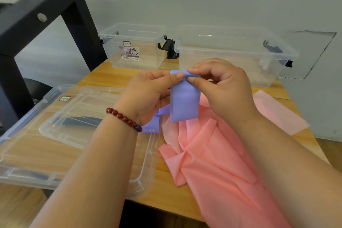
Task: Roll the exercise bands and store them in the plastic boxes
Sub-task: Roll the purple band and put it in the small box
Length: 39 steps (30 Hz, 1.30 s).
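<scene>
Left hand (148, 94): it is up above the table, and its thumb and fingers (177, 76) pinch the top edge of the purple band.
Right hand (222, 83): it pinches the same top edge from the other side, thumb under and fingers on top, close to the left hand.
Purple band (185, 102): it hangs down flat from both hands, with its top end folded over. The low part bends back toward the left wrist and lies on the clear lid.
Pink band (209, 153): it lies loose and crumpled on the table, under the right arm, and runs off the near edge.
Light pink band (277, 114): it lies flat on the table, to the right of the right hand.
Small box (133, 46): it is clear and open, at the far side of the table, with a label on its front.
Big box (236, 55): it is clear and open too, just right of the small box.
Clear lid (55, 135): it lies flat on the left of the table, under the left arm.
Bead bracelet (124, 118): dark red beads go around the left wrist.
Table (118, 77): it is light wood.
Black frame (37, 15): it stands at the far left, beside the table.
</scene>
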Tool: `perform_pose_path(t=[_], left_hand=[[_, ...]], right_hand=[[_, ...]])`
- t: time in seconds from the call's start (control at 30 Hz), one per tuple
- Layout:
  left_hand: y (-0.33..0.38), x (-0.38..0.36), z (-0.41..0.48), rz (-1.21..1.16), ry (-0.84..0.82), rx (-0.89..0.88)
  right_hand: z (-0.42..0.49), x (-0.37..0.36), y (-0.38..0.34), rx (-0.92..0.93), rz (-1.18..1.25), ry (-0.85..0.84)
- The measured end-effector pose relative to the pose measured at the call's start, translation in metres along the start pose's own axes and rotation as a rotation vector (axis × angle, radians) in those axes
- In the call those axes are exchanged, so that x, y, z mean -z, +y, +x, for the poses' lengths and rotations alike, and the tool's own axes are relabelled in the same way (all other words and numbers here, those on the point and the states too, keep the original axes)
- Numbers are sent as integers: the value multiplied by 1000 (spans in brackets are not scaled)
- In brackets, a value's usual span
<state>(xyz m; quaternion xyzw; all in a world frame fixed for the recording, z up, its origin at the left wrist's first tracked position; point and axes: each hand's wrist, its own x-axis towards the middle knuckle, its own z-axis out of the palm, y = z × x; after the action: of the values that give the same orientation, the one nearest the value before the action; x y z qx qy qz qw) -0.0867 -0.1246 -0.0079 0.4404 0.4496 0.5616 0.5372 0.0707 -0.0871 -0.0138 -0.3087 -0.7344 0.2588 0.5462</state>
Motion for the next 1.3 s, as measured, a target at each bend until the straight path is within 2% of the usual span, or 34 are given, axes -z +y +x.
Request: perform_pose_path(t=[0.13, 0.33, 0.67, 0.77, 1.07, 1.2, 1.3], left_hand=[[-1, 1, 1, 57, 19, -41], [0, 0, -1, 115, 8, -90], [-3, -2, 0, 186, 73, -50], [-2, -3, -1, 157, 39, -49], [3, 1, -4, 102, -5, -23], [4, 1, -6, 109, -35, -33], [3, 0, -5, 119, 5, -54]], right_hand=[[0, 2, -2, -59, 48, -63], [0, 5, -8, -270, 214, -105], [5, 3, -13, -271, 190, 12], [5, 2, -13, -288, 192, 27], [0, -3, -7, -155, 88, 12], [1, -1, -6, -146, 116, -23], [2, 0, -8, -158, 130, -47]])
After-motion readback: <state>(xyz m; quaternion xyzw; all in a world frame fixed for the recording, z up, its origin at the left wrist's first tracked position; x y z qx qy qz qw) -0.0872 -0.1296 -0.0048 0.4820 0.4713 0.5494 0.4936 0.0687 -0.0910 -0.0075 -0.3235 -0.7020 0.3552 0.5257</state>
